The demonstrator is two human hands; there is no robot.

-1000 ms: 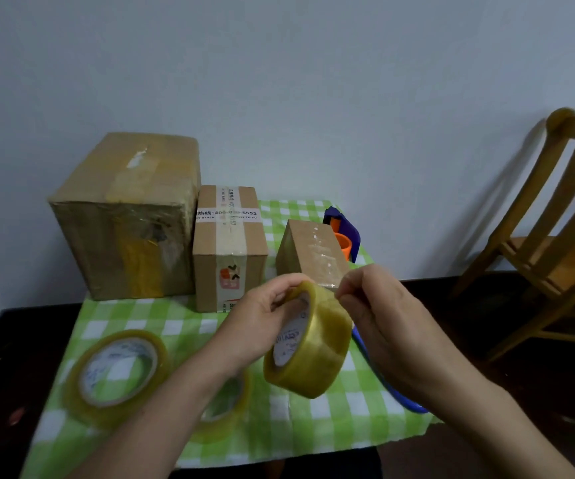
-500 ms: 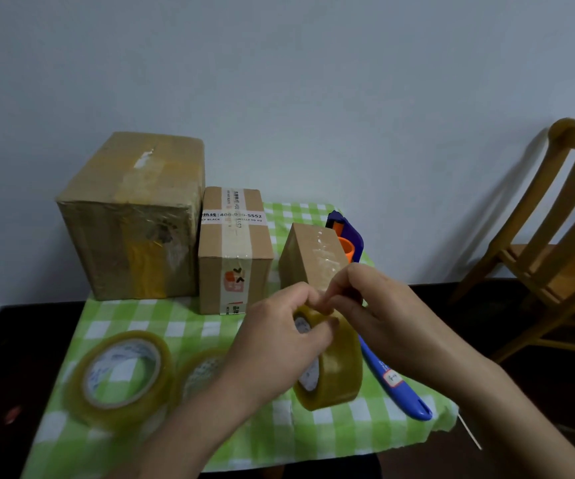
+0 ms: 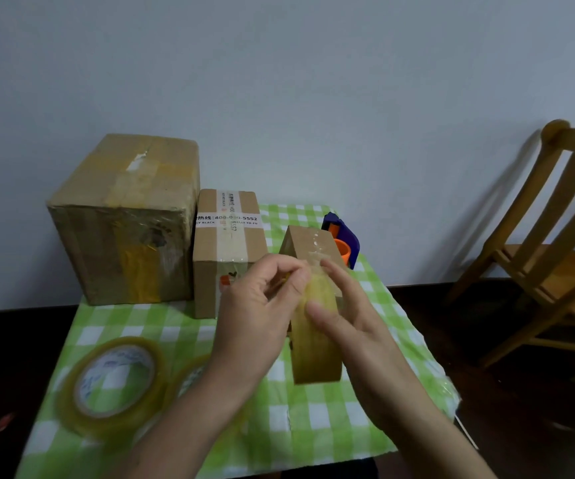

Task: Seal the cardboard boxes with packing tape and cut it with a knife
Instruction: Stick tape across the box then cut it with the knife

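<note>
Yellowish packing tape roll (image 3: 317, 354) is hanging over the tabletop's (image 3: 313, 426) middle, the right grip (image 3: 351, 319) clasping it while the left grip (image 3: 255, 316) is seemingly pinching at its loose end. Boxes (image 3: 227, 250) along the far edge are already wearing tape, so this strip's laying and cutting are waiting.

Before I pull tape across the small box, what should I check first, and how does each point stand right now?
1. Tape roll held above the tablecloth: ok.
2. Both hands on the roll: ok. The left hand grips its top and the right hand has its thumb on the outer face.
3. Tape end peeled free: cannot tell, the fingers cover it.
4. Small cardboard box close behind the roll: ok.
5. Knife in sight for the cut: not ok, none visible.
</note>
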